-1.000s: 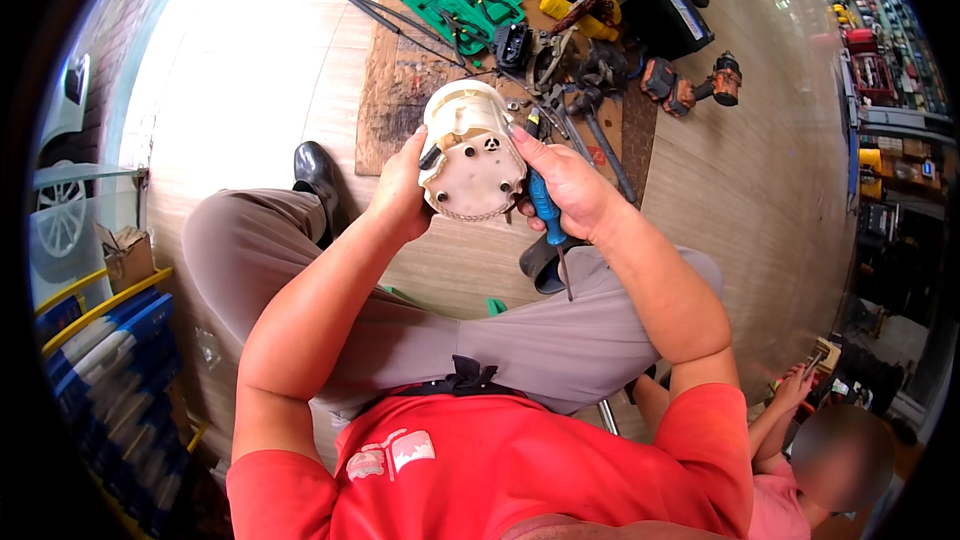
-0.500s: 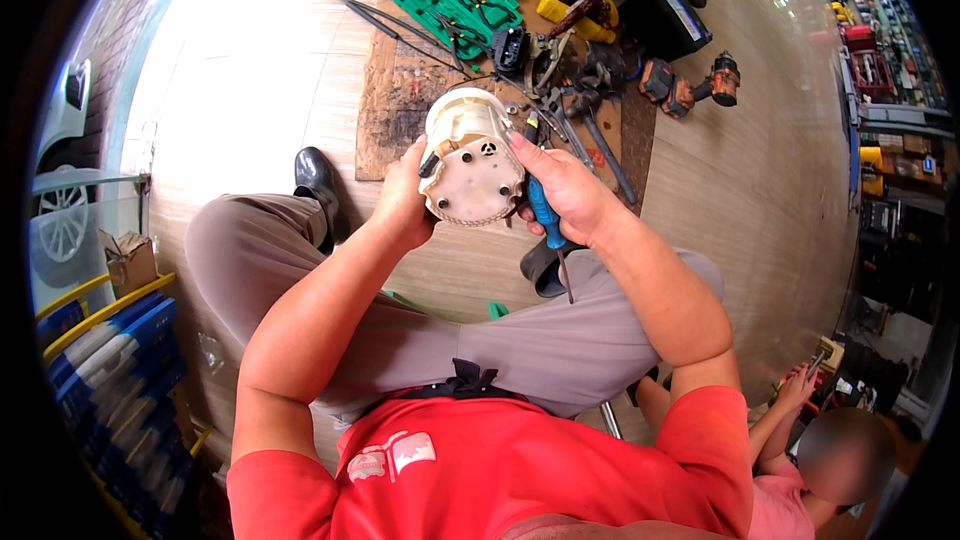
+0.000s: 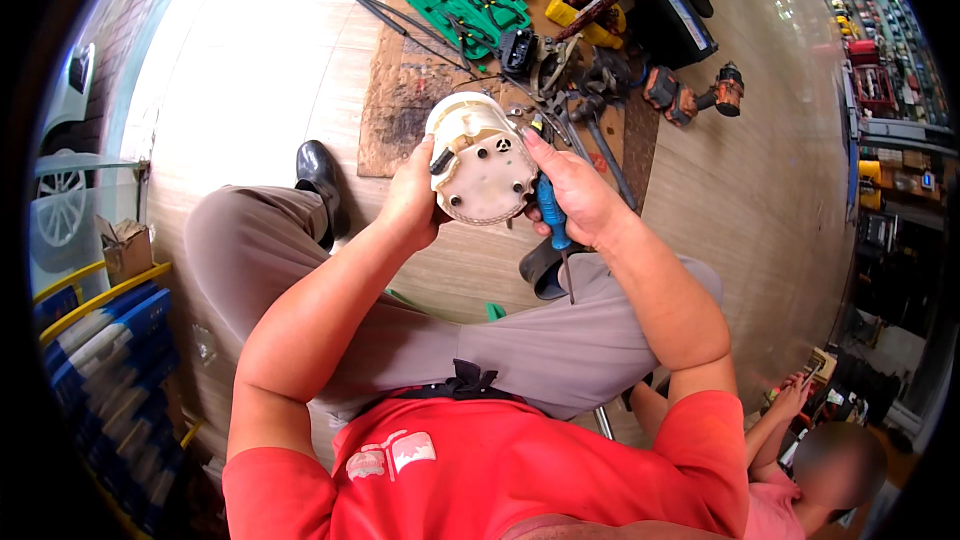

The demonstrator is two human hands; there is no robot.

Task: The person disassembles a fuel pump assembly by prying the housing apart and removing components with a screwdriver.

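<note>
A cream plastic housing (image 3: 484, 180), round and cup-shaped with several small dark studs on its flat face, is held up between my two hands above my lap. My left hand (image 3: 412, 195) is closed on its left edge, the fingers partly hidden behind it. On the opposite edge, my right hand (image 3: 580, 190) grips it with the thumb on top. A blue-handled screwdriver (image 3: 551, 215) is also tucked in my right hand, its shaft pointing down toward my right leg. What lies behind the housing is hidden.
Ahead, a stained cardboard sheet (image 3: 395, 105) bears an open green tool case (image 3: 465, 5), a yellow bin (image 3: 570, 0) and loose metal tools. A cordless drill (image 3: 720, 95) and a black battery (image 3: 675, 25) are at right. Another person (image 3: 770, 500) sits at lower right.
The housing has shifted a little to the right in view and turned slightly, with both hands still on it. The screwdriver remains in my right hand.
</note>
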